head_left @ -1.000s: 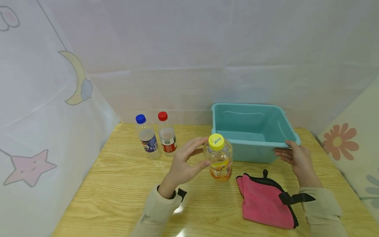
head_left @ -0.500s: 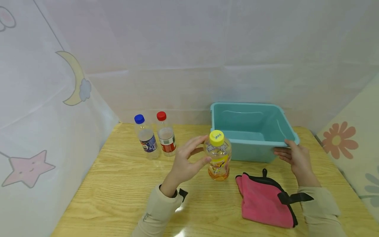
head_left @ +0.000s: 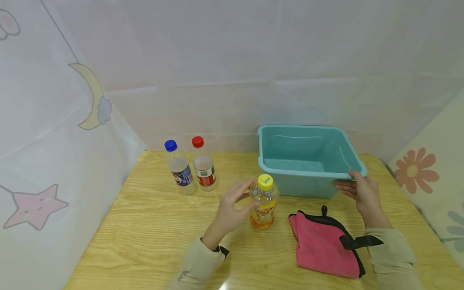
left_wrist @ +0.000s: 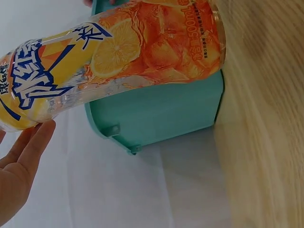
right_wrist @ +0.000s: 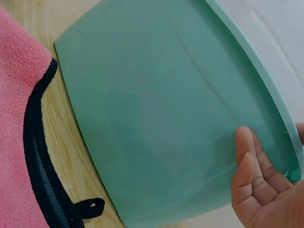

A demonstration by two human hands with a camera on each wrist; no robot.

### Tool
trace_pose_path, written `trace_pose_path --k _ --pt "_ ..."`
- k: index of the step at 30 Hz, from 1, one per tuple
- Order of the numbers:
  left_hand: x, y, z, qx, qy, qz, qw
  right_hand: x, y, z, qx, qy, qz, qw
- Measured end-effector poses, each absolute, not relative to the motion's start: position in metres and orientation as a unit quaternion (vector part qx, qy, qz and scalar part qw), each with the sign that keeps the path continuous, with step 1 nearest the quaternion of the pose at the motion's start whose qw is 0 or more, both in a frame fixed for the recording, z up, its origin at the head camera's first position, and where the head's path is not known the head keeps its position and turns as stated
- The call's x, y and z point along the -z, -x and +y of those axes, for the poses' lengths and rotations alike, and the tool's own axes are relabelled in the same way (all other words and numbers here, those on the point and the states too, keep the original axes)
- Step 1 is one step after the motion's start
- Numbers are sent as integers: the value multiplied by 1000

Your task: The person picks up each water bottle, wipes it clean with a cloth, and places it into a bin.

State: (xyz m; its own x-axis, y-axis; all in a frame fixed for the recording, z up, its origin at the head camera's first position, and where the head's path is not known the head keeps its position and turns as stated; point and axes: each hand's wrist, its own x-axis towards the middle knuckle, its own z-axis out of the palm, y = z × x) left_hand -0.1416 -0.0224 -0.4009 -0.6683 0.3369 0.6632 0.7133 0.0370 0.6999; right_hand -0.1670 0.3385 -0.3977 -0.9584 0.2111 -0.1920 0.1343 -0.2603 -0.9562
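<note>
In the head view my left hand holds a clear plastic iced tea bottle with a yellow cap, thumb and fingers on its upper part. The bottle is nearly upright, in front of the teal plastic bin. The left wrist view shows the bottle's orange label with a lemon slice, and its base close to the tabletop; whether it touches is unclear. My right hand grips the bin's front right corner, thumb over the rim and fingers beneath it against the outer wall.
A blue-capped bottle and a red-capped bottle stand upright at the back left of the wooden table. A folded pink cloth with black edging lies before the bin. White printed fabric hangs behind and at the sides.
My left hand has brought the iced tea bottle down toward the table, nearer to me and slightly left. The right hand and the bin have stayed in place.
</note>
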Motion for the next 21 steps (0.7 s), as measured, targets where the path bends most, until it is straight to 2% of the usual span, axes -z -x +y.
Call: trace_pose_path --k 5,15,21 --pt "412 141 -21 563 375 -716 172 397 167 338 -778 146 -611 21" --pt "421 139 -22 570 358 -725 149 398 166 338 -781 144 -608 24" --pt "421 139 -18 542 342 -745 186 397 167 337 -780 146 -608 25"
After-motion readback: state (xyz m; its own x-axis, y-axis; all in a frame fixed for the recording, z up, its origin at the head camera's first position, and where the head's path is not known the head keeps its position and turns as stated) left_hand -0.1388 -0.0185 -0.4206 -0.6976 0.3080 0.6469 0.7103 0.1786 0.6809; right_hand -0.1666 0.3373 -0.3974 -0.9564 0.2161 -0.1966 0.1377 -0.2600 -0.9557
